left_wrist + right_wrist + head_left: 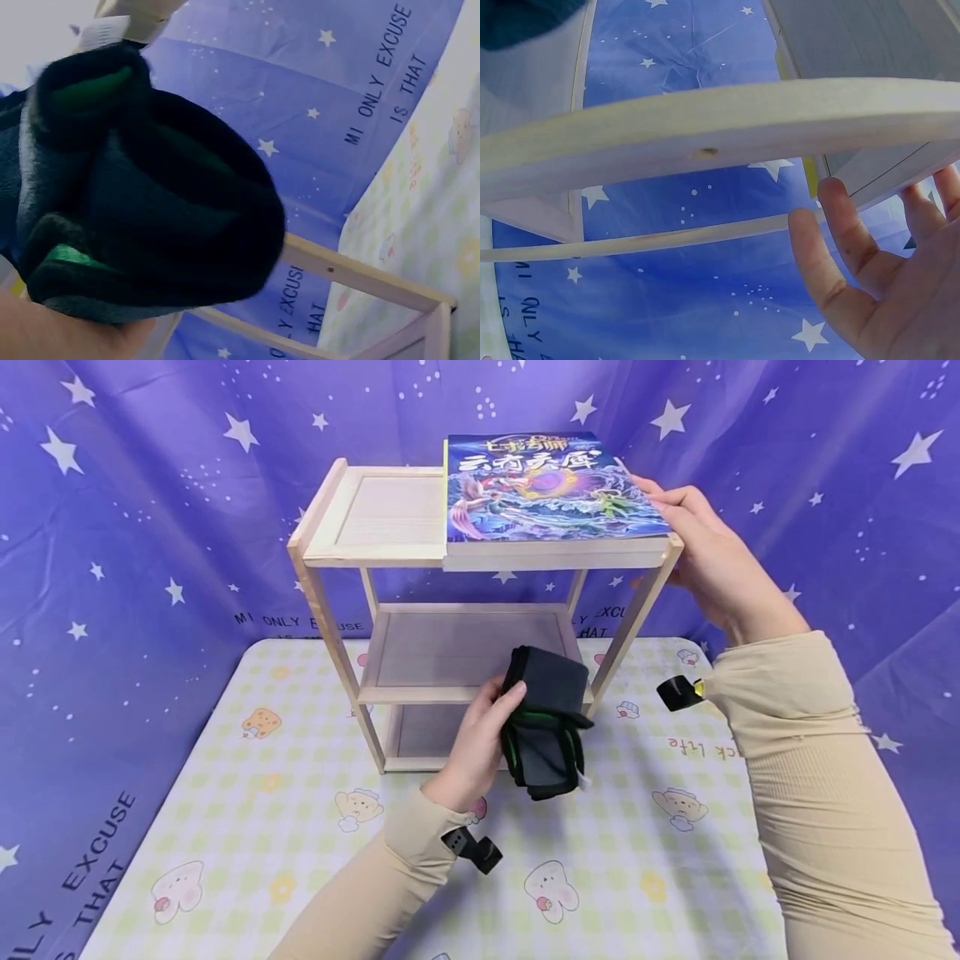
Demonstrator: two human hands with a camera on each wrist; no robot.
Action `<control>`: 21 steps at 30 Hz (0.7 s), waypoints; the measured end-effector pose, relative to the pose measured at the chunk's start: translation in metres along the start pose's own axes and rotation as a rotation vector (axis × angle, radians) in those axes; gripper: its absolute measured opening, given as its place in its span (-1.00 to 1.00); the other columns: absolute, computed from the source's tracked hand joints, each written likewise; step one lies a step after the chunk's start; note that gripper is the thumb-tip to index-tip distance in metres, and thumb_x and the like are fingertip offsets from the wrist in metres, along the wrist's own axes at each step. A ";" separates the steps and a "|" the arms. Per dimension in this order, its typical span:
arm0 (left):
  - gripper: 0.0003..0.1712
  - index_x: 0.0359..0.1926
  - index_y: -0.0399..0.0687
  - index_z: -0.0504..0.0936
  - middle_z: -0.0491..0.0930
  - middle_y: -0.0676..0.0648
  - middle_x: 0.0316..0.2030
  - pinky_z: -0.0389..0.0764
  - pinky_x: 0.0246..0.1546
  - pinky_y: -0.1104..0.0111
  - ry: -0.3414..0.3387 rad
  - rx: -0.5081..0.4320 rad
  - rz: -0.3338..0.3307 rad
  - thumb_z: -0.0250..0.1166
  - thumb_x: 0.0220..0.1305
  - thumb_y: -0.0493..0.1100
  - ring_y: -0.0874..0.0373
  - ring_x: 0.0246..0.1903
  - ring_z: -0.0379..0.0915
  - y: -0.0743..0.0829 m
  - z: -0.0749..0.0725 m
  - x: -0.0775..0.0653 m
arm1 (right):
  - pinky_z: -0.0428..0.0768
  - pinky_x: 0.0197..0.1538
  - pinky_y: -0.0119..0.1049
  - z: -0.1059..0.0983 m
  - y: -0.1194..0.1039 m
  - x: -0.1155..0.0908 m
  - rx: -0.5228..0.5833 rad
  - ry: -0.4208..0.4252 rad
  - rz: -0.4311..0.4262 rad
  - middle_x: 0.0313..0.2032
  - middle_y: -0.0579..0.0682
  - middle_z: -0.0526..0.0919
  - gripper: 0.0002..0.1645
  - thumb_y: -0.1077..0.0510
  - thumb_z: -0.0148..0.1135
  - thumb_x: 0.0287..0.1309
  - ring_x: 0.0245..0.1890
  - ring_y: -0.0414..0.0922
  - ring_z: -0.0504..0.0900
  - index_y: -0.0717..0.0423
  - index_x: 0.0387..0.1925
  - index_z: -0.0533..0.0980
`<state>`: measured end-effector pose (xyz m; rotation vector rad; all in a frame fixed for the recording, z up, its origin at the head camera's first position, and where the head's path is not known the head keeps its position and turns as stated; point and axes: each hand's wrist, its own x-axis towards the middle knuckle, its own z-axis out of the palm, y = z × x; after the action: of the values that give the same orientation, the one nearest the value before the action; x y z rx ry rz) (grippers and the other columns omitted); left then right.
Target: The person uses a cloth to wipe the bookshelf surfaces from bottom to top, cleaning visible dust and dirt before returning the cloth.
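Observation:
My left hand (476, 739) grips a folded dark grey cloth (553, 681) with black edging and green showing in its folds. The cloth is in front of the middle shelf and fills much of the left wrist view (165, 210). A thick blue illustrated book (551, 485) lies flat on the right part of a wooden rack's top (390, 510). At the rack's upper right end is my right hand (708, 543), its fingertips by the book's right edge. Loosely spread fingers (840, 255) show beside the rack's side frame in the right wrist view; whether they press on it is unclear.
The three-tier rack stands on a table with a checked, cartoon-printed cloth (225, 827). Its middle shelf (435, 647) and bottom shelf (423, 735) are below the book. A purple starry curtain (172, 527) hangs behind and at the sides.

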<state>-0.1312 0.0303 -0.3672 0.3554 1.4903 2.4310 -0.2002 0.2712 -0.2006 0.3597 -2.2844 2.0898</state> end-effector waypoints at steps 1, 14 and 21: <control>-0.48 0.27 -0.22 0.30 0.43 0.01 -0.08 0.48 -0.05 0.40 0.005 -0.013 -0.014 0.06 0.41 -0.05 0.24 -0.14 0.47 0.000 -0.002 -0.001 | 0.62 -0.30 -0.28 0.000 0.000 0.000 0.001 0.001 0.000 0.52 -0.28 0.10 -0.76 -0.04 -0.03 0.47 -0.23 -0.17 0.65 -0.02 -0.02 0.28; -0.17 0.40 -0.32 0.13 0.45 -0.10 0.06 0.54 -0.02 0.41 -0.159 0.004 -0.157 0.17 0.07 -0.39 0.22 -0.04 0.48 -0.008 -0.032 -0.023 | 0.64 -0.32 -0.27 0.001 0.000 -0.001 0.018 0.012 0.001 0.51 -0.30 0.12 -0.77 -0.04 -0.02 0.46 -0.26 -0.16 0.66 0.00 -0.05 0.27; -0.01 0.48 -0.28 0.03 0.38 -0.20 0.14 0.58 -0.39 0.47 -0.250 0.086 -0.271 0.21 -0.01 -0.42 0.22 -0.15 0.50 -0.020 -0.050 -0.030 | 0.64 -0.32 -0.26 0.002 0.001 -0.001 0.024 0.011 -0.003 0.51 -0.30 0.13 -0.76 -0.04 -0.02 0.46 -0.26 -0.15 0.66 0.01 -0.08 0.26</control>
<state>-0.1183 -0.0128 -0.4086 0.4264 1.4334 2.0364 -0.1992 0.2698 -0.2021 0.3507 -2.2535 2.1138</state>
